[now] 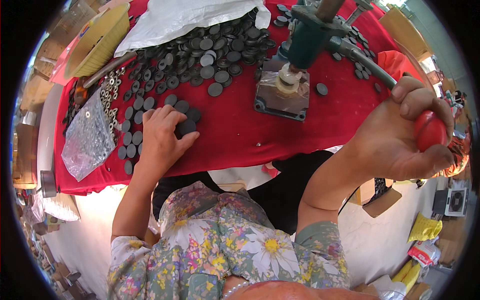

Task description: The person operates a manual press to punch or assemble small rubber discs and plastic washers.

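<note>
Open cardboard box (384, 202) on floor (362, 227); right, white-fronted unit (456, 201) with round grille; yellow bag (425, 227) near it.

No word, number or sign can be read with certainty. Pale print stands on the red part of a white-and-red bag (425, 252) at the lower right, but it is too small and slanted to make out. Small dark marks show on a cardboard box (49, 50) at the upper left, too blurred to tell as letters or figures.
</note>
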Demonstrator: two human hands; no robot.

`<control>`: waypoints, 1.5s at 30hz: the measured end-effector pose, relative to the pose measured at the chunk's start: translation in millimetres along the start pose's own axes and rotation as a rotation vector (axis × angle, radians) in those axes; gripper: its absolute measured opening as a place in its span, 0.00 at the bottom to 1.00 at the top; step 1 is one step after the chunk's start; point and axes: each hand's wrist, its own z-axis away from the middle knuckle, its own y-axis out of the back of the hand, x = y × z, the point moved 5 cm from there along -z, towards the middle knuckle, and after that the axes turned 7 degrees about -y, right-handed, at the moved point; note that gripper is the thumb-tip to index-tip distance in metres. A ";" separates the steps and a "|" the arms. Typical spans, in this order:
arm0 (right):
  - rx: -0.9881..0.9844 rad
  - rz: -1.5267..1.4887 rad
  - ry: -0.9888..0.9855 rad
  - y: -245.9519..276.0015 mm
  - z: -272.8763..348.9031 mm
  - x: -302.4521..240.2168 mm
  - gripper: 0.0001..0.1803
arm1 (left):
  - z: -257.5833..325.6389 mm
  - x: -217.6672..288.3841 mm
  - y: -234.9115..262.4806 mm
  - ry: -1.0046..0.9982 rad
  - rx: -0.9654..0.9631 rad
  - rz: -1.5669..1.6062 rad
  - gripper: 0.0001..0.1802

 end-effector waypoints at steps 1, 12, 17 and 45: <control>-0.027 0.019 0.000 -2.0 -0.7 -1.1 0.38 | -5.3 4.5 1.6 -0.027 0.034 0.024 0.20; -0.140 -0.066 0.056 -6.7 -2.7 0.1 0.41 | -130.2 66.4 -64.7 -0.128 0.175 0.498 0.20; -0.158 -0.047 0.103 -9.0 -1.5 -0.8 0.44 | -140.9 70.7 -75.1 -0.033 0.161 0.560 0.22; -0.051 -0.039 0.152 -16.1 2.0 2.3 0.40 | -155.1 78.2 -94.7 0.008 0.210 0.672 0.23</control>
